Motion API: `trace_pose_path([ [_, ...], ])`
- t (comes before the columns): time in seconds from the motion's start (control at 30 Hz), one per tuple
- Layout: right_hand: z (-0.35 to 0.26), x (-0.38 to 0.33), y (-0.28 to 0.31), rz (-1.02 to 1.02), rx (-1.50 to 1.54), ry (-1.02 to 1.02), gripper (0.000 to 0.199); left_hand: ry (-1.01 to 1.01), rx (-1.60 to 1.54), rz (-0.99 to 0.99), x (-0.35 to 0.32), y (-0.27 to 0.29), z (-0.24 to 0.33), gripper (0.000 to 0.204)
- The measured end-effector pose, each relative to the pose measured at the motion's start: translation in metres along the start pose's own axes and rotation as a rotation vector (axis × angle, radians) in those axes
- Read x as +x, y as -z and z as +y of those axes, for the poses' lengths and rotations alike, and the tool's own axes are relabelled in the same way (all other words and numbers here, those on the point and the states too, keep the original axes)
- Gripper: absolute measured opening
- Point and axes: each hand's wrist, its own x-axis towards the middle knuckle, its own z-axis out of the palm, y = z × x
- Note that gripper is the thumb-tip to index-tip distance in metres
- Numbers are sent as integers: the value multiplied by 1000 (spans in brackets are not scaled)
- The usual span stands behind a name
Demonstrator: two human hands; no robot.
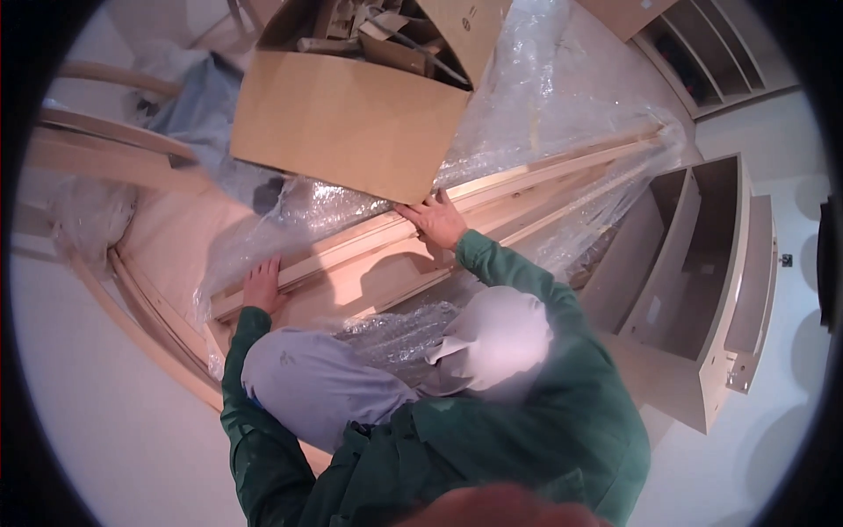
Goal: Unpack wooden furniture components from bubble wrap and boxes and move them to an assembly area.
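Note:
In front of my knees a long pale wooden plank point(351, 250) lies slantwise from lower left to upper right, beside a wider wooden panel point(369, 279). Near its left end my left hand point(263, 285) rests on the wood, fingers stretched out. Further along, my right hand point(436, 221) lies on the plank's upper edge with fingers spread, close to the bottom corner of a cardboard box point(347, 127). Neither hand is wrapped round anything. Clear bubble wrap point(329, 200) lies beneath and around the wood.
Wooden offcuts point(329, 46) and other pieces fill the open box. At right stands an open wooden cabinet point(689, 272) with compartments, and another shelf unit point(702, 53) is behind it. More long boards point(149, 307) lie at left, near a grey-blue cloth point(206, 105).

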Motion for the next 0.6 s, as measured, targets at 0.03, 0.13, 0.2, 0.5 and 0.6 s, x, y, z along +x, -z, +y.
trace_pose_path([
  [0.03, 1, 3, 0, 12, -17, 4, 96, -12, 43, 24, -3, -1, -1, 100],
  [0.13, -1, -6, 31, 4, 35, -6, 83, -43, 102, 53, -10, 27, 2, 93],
  [0.2, -1, -18, 49, -28, 111, 1, 79, -88, 44, 74, -29, 62, 8, 92],
  [0.5, 9, -55, 158, 277, 145, 54, 83, -267, -28, 211, -102, 228, 41, 87],
  [0.6, -12, -38, 157, 295, 202, 137, 89, -201, -56, 125, -112, 236, 19, 86],
])
